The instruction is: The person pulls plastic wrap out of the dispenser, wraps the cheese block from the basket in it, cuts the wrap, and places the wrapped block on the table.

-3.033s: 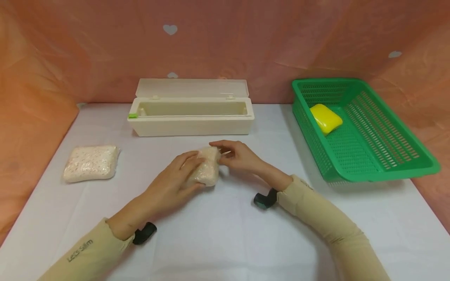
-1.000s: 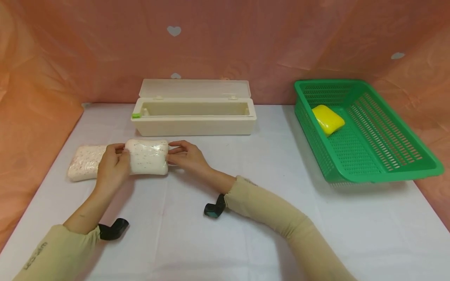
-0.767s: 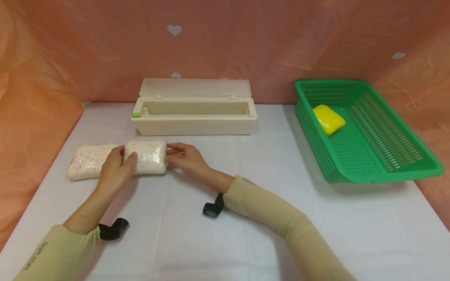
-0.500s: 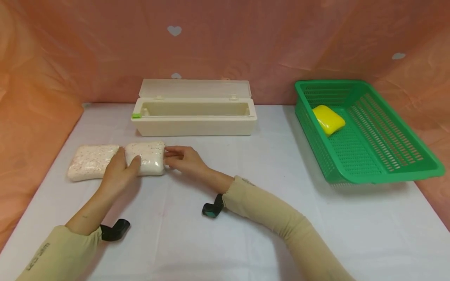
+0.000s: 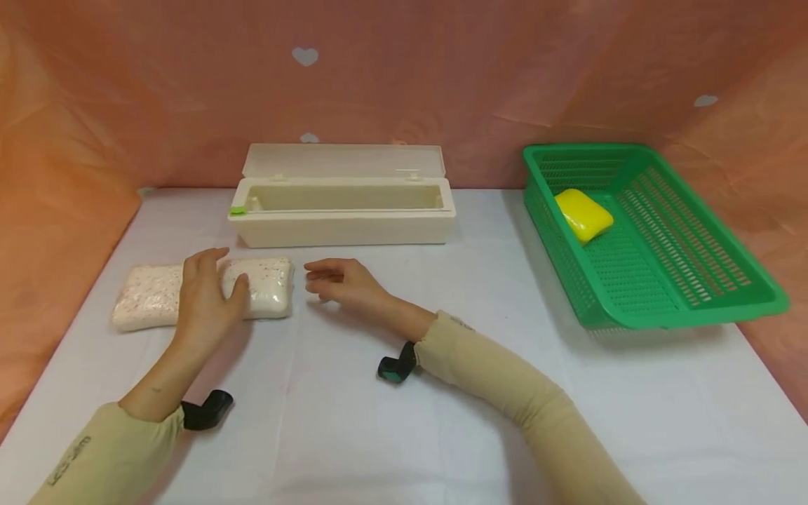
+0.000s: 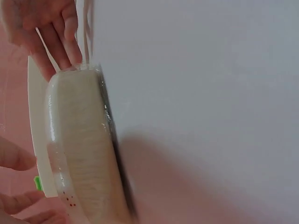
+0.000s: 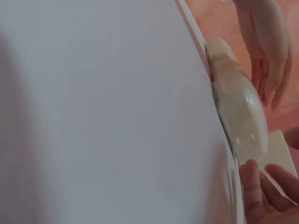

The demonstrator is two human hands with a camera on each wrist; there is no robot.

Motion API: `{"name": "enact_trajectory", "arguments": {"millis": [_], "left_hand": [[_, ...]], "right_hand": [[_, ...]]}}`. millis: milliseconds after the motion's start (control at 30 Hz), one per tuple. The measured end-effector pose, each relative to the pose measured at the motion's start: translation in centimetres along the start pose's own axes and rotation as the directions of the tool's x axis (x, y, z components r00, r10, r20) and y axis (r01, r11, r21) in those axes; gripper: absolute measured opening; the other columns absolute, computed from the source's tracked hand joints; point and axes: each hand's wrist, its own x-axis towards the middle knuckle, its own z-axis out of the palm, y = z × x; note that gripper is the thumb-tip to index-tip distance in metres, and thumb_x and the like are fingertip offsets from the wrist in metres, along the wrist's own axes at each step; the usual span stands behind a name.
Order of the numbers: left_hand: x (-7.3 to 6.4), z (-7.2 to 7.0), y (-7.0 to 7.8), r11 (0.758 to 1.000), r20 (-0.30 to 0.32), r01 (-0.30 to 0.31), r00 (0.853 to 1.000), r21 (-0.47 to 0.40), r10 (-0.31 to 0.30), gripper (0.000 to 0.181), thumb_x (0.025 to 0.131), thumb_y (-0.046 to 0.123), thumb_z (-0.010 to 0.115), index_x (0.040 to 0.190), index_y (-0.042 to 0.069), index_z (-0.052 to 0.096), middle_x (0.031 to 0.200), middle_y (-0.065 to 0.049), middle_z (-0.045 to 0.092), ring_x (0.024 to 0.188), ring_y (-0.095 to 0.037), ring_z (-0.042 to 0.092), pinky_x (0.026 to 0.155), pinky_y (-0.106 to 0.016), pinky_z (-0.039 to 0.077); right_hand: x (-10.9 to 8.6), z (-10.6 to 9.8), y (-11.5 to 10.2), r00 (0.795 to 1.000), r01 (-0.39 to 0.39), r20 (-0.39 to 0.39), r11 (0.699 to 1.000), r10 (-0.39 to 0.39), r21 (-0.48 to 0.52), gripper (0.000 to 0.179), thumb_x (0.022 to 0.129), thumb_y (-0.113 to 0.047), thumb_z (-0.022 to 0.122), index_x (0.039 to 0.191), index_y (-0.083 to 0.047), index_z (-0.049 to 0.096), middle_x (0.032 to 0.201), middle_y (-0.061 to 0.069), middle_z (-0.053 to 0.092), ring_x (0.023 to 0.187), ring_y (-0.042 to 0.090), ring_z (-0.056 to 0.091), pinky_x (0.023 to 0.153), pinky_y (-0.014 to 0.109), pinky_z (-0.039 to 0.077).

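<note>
Two cream, red-speckled blocks wrapped in clear plastic film lie end to end on the white table. The left block (image 5: pixel 146 298) is partly hidden behind my left hand (image 5: pixel 205 298). This hand hovers over the near end of the right block (image 5: pixel 271 286), its fingers and thumb spread and holding nothing. Just beyond the right block's right end, my right hand (image 5: pixel 350 284) has loosely bent fingers with nothing in them. The left wrist view shows the wrapped side of the right block (image 6: pixel 86 140) close up. In the right wrist view the left hand (image 7: pixel 268 42) stands above the blocks.
A long white box (image 5: pixel 344 230) with its lid raised and a green tab on its left front corner stands at the back. On the right is a green perforated basket (image 5: pixel 568 270) holding a yellow wrapped block (image 5: pixel 583 214). A pink-orange cloth (image 5: pixel 379 77) hangs behind.
Both hands carried the right block leftward from the table's middle and set it beside the left block. Since then the hands have let go, the right one drawing back to the right.
</note>
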Motion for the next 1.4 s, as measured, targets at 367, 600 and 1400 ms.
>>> {"name": "enact_trajectory", "arguments": {"millis": [367, 600, 1400], "left_hand": [[1.5, 1.5, 0.6, 0.984, -0.119, -0.176, 0.978, -0.036, 0.17, 0.036, 0.083, -0.002, 0.058, 0.115, -0.015, 0.052, 0.127, -0.034, 0.04, 0.124, -0.049, 0.034, 0.103, -0.057, 0.027], [3.3, 1.9, 1.8, 0.973, -0.112, -0.229, 0.967, -0.007, 0.227, 0.035, 0.087, 0.001, 0.059, 0.119, -0.012, 0.051, 0.129, -0.03, 0.041, 0.125, -0.046, 0.034, 0.104, -0.054, 0.028], [8.4, 3.0, 2.8, 0.934, 0.092, -0.354, 0.933, 0.054, 0.348, 0.032, 0.094, 0.006, 0.053, 0.12, -0.012, 0.056, 0.122, -0.031, 0.054, 0.123, -0.046, 0.039, 0.106, -0.054, 0.029]], "right_hand": [[-1.0, -3.8, 0.4, 0.991, 0.099, -0.09, 0.995, -0.1, -0.022, 0.027, 0.092, -0.007, 0.058, 0.115, 0.005, 0.063, 0.116, 0.02, 0.065, 0.1, 0.034, 0.064, 0.077, 0.026, 0.055], [-1.7, -6.2, -0.3, 0.963, 0.158, -0.203, 0.981, -0.179, -0.117, 0.022, 0.09, -0.006, 0.062, 0.108, 0.007, 0.066, 0.106, 0.019, 0.068, 0.09, 0.031, 0.064, 0.068, 0.019, 0.049], [-2.9, -13.1, -1.2, 0.784, 0.151, -0.547, 0.945, -0.294, -0.292, 0.015, 0.087, -0.004, 0.064, 0.099, 0.004, 0.069, 0.101, 0.019, 0.067, 0.088, 0.015, 0.061, 0.074, 0.019, 0.049]]}}
